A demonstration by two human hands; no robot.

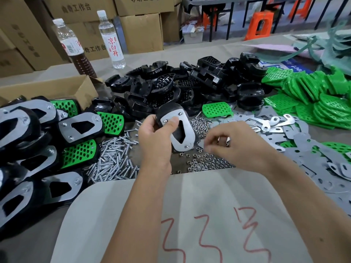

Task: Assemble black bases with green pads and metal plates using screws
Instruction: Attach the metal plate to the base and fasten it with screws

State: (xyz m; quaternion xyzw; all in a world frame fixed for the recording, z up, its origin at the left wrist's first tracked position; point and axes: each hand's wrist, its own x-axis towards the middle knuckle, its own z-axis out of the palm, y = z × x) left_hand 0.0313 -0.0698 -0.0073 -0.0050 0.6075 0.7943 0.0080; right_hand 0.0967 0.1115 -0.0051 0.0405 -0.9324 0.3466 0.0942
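My left hand (154, 132) grips a black base (169, 111) with a metal plate (185, 130) on its face, my thumb pressing on the plate. Screw ends stick up through the plate's holes. My right hand (233, 139) hovers just right of the plate over the loose nuts (205, 162), fingers curled and blurred, pinching something small and shiny that I cannot make out. A heap of screws (112, 160) lies to the left. Black bases (190, 84) are heaped behind, green pads (313, 95) at the right, metal plates (322, 168) below them.
Finished assemblies (38, 145) are stacked at the left beside a cardboard box (57, 88). Two bottles (112, 40) stand at the back left before stacked cartons. A grey sheet (190, 215) with red marks covers the near table.
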